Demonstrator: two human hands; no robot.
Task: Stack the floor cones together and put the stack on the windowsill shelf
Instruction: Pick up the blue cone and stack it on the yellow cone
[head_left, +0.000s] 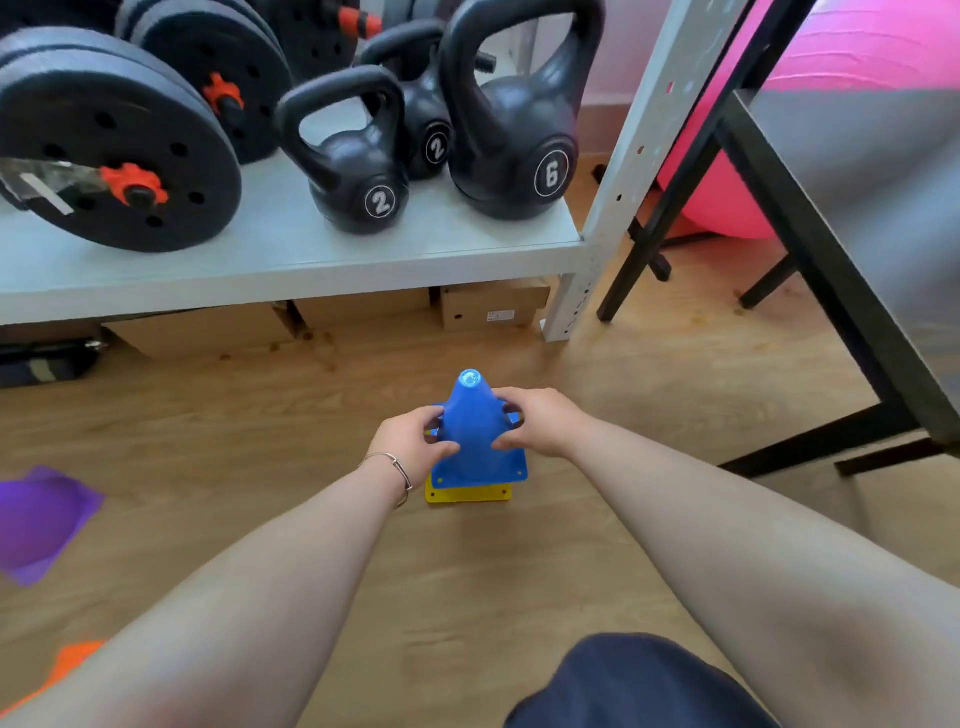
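Note:
A blue cone (475, 431) stands on the wooden floor, nested over a yellow cone (467, 492) of which only the square base shows beneath it. My left hand (410, 441) grips the blue cone's left side and my right hand (540, 421) grips its right side. A purple cone (41, 519) lies at the far left on the floor. An orange cone (72, 657) peeks out at the lower left, partly hidden by my left forearm.
A grey metal rack (311, 260) stands just behind the cones, bearing black kettlebells (358, 156) and weight plates (114, 145). Cardboard boxes (493, 306) sit under it. A black-framed table (831, 234) is at the right, with a pink exercise ball (727, 208) behind it.

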